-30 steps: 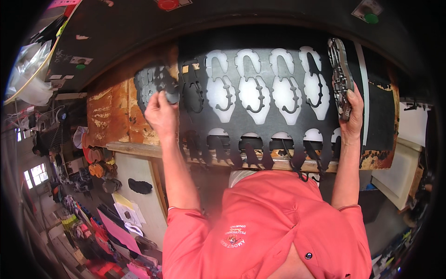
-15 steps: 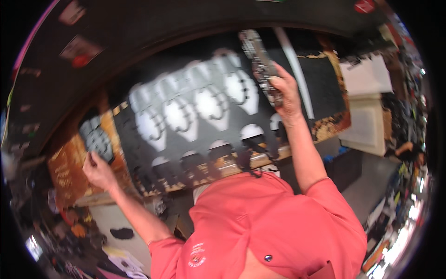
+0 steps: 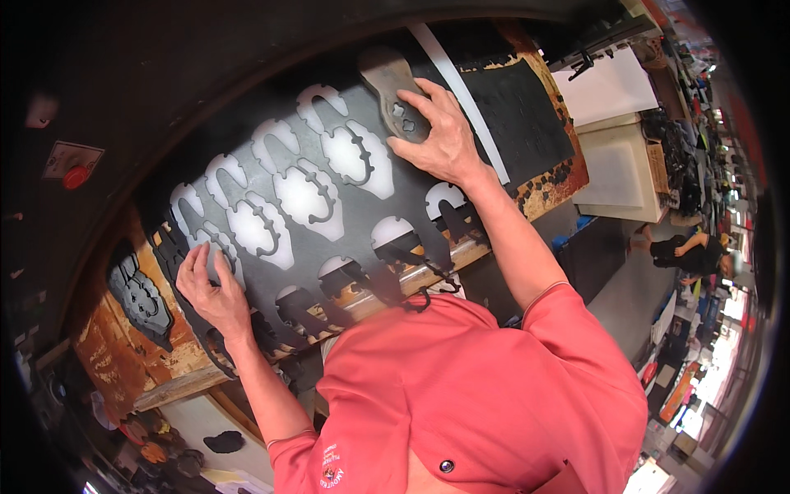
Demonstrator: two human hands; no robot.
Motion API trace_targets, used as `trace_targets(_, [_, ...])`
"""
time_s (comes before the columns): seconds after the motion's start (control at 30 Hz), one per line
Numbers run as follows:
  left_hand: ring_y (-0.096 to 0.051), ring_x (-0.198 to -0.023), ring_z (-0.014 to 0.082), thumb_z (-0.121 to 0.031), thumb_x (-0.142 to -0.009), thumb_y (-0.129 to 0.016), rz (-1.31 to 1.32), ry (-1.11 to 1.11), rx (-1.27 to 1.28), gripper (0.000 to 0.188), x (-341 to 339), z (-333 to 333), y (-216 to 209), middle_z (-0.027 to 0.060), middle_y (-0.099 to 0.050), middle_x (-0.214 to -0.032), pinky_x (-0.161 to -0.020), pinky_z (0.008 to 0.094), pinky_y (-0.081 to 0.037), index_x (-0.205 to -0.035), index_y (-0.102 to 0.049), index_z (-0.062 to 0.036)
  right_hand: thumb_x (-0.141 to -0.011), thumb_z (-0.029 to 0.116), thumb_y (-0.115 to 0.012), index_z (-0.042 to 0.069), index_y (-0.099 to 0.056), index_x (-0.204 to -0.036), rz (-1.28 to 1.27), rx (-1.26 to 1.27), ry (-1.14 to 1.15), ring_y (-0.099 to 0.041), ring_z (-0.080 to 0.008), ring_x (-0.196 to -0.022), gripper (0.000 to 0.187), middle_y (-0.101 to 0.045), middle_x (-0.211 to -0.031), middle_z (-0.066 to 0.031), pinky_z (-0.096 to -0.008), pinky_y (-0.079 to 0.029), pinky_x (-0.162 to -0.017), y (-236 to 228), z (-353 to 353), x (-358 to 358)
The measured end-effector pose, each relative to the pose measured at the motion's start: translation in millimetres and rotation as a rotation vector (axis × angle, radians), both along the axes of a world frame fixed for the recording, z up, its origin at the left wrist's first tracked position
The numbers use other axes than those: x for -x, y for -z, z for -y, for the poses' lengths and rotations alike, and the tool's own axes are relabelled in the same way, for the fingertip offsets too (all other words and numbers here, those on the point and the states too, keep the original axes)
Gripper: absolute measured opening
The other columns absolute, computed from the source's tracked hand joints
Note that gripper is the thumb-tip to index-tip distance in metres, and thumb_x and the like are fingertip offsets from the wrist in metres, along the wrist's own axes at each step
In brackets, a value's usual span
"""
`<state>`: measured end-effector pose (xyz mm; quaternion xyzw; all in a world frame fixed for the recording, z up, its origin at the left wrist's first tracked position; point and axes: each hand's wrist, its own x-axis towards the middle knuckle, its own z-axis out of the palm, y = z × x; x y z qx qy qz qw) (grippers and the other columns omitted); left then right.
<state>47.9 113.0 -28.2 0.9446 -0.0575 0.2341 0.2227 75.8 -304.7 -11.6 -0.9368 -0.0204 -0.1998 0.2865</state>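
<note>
From the head camera, I have the grey-brown, sole-shaped plate point(image 3: 389, 80) at twelve o'clock, lying broad face up on the black sheet point(image 3: 357, 219). The right hand point(image 3: 440, 136) comes over it from about one o'clock, fingers spread, with a forefinger on the upper face and the thumb by the end nearest the person. I can't tell how firmly they bear on it. Two clover-shaped holes show beside the fingers. I judge it heavy for its size and stiff, with no give; the worn face may be a little slick. I'd take it by its narrow waist, thumb and fingers on opposite side walls, and keep skin clear of the underside, which I can't see.

Toward nine o'clock the left hand point(image 3: 214, 288) is loosely spread over the sheet's edge, pinching nothing I can make out. The perforated sheet looks thin and floppy, so I'd support it where it is uncut. Further out at nine o'clock, dark cut pieces point(image 3: 141, 298) lie on the brown board point(image 3: 103, 354); at one o'clock there's a pale strip point(image 3: 457, 90).
</note>
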Motion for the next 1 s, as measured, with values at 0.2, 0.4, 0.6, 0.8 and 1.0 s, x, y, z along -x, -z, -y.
trace_targets(0.2, [-0.066,-0.115,0.0294,-0.003,-0.101,-0.07,-0.002,0.003,0.183,0.021,14.0,2.4,-14.0,0.0158,-0.072,-0.122,-0.102,0.04,-0.052,-0.12,-0.075,0.0024,-0.074,0.027,-0.091,0.007,-0.065,-0.14,-0.013,-0.104,-0.006,-0.052,-0.0382,-0.142,0.074,-0.051,-0.157,-0.0203,-0.0459,-0.046,-0.118,1.7,13.7,17.6])
trace_targets(0.4, [-0.071,-0.094,0.0295,0.007,-0.095,-0.069,-0.179,0.295,0.454,0.008,86.6,63.0,-30.4,0.0148,-0.075,-0.101,-0.086,0.0392,-0.057,-0.1,-0.073,0.0021,-0.071,0.023,-0.092,0.005,-0.072,-0.131,0.111,-0.086,0.006,-0.056,-0.0382,-0.139,0.065,-0.058,-0.15,-0.0208,-0.0453,-0.05,-0.113,11.6,11.6,20.6])
trace_targets(0.6, [-0.066,-0.08,0.0308,-0.001,-0.087,-0.081,-0.085,0.412,0.158,0.016,103.9,93.0,-10.2,0.0093,-0.073,-0.098,-0.072,0.0408,-0.051,-0.099,-0.073,-0.0078,-0.068,0.028,-0.093,0.002,-0.071,-0.126,0.173,-0.039,-0.005,-0.062,-0.0413,-0.129,0.067,-0.062,-0.141,-0.0229,-0.0464,-0.052,-0.109,10.7,9.3,17.3])
trace_targets(0.8, [-0.066,-0.078,0.0321,-0.001,-0.087,-0.079,-0.081,0.443,0.204,0.013,98.8,90.2,-13.0,0.0107,-0.072,-0.095,-0.07,0.0424,-0.051,-0.096,-0.071,-0.0066,-0.078,0.024,-0.091,0.002,-0.072,-0.124,0.226,-0.105,-0.018,-0.066,-0.0353,-0.123,0.054,-0.067,-0.131,-0.0186,-0.0436,-0.054,-0.105,4.1,16.1,21.9])
trace_targets(1.0, [-0.069,-0.082,0.0374,-0.002,-0.09,-0.077,-0.062,0.416,0.187,0.008,98.6,90.4,-11.7,0.0156,-0.071,-0.095,-0.074,0.045,-0.055,-0.093,-0.07,-0.0019,-0.094,0.01,-0.078,0.002,-0.07,-0.09,0.55,-0.287,-0.003,-0.066,-0.0182,-0.069,0.012,-0.067,-0.083,-0.0072,-0.0299,-0.053,-0.064,-54.9,18.2,29.3])
